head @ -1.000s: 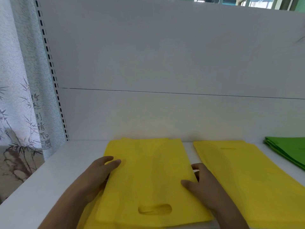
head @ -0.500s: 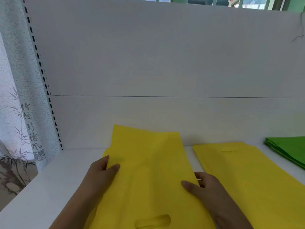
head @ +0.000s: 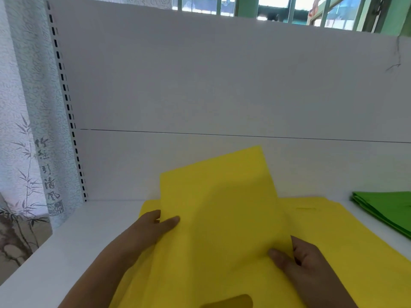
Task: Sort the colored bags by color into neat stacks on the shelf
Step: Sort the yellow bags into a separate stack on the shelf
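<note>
Gripping yellow bag (head: 222, 218) edges, left hand (head: 153, 230) and right hand (head: 304, 258) (floppy fabric) could skew onto the stack beneath

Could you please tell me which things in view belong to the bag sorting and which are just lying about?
Job:
- lifted yellow bag, held by left hand and right hand
- yellow stack on its right
- green stack
- shelf

Lying about:
- bamboo-print curtain
- window
</note>
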The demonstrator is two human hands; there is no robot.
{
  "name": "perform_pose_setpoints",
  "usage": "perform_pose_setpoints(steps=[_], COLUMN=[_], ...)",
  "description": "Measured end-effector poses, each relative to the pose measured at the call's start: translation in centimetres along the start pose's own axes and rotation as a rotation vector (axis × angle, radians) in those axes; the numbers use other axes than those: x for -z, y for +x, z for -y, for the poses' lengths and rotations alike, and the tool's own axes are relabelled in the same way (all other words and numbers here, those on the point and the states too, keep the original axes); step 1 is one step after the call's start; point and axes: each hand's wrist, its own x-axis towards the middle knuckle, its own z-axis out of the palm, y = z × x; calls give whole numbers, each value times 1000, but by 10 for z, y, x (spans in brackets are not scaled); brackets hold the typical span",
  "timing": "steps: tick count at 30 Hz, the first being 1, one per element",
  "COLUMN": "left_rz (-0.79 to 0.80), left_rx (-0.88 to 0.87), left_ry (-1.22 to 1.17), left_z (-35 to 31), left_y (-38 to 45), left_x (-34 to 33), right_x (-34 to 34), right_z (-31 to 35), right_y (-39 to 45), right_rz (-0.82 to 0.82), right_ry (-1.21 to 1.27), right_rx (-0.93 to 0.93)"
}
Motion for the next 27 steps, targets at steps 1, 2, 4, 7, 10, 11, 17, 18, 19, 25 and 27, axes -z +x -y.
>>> perform_pose_setpoints(steps=[1,2,4,7,10,11,17,18,19,25,27], left_rz=[72,127,149,-17,-99,-93,43,62,72,-19,-22], left_rx=[36,51,24,-64,-104,-103,-89,-101,-119,-361,-425], left_ry=[-135,-243,-339,-315,-290,-282,-289,-288,-273,-54,35], left_z=[-7,-12,-17,-16,-20,-21,-26,-28,-29,-49,-57], left_y=[-5,-10,-16,-20,-27,-29,-45,-46,-46,-53,-59], left_x=[-3,-5,-10,-20,-31,-35,-67,-75,-83,-157,-192], right_x=[2,5,8,11,8,6,19,24,30,85,112], right_z=[2,3,3,5,5,5,10,12,15,23,23], right_y=[-4,-7,-15,-27,-47,-55,-102,-109,-118,-170,-190], right_rz=[1,2,12,67,57,34,-143,-171,-203,-350,-386], right_ry=[19,21,7,-36,-75,-98,-290,-311,-338,-445,-464], right_rx=[-3,-23,-85,-188,-270,-281,-258,-247,-230,-216,-231])
